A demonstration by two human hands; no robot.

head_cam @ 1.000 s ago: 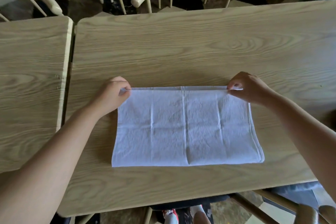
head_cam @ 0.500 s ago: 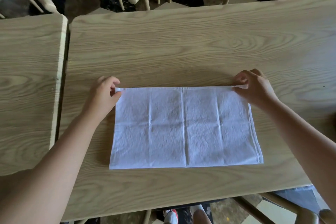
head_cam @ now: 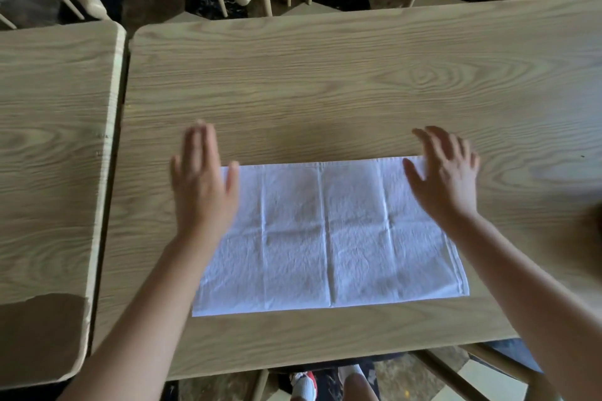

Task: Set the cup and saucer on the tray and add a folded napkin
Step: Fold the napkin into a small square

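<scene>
A: Where is the napkin sitting?

B: It is lying flat on the tabletop, folded to a wide rectangle, between the two hands and reaching nearer the person than both.

A: Are the hands gripping it?

B: No. The left hand is spreading its fingers over the left far corner; the right hand is doing likewise at the right far corner, both released. They are blurred, so whether they are touching the cloth is hard to say.

A: How far along?

B: Seemingly partway through the folding. Cup, saucer and tray are not showing, so those steps are probably still waiting.
</scene>
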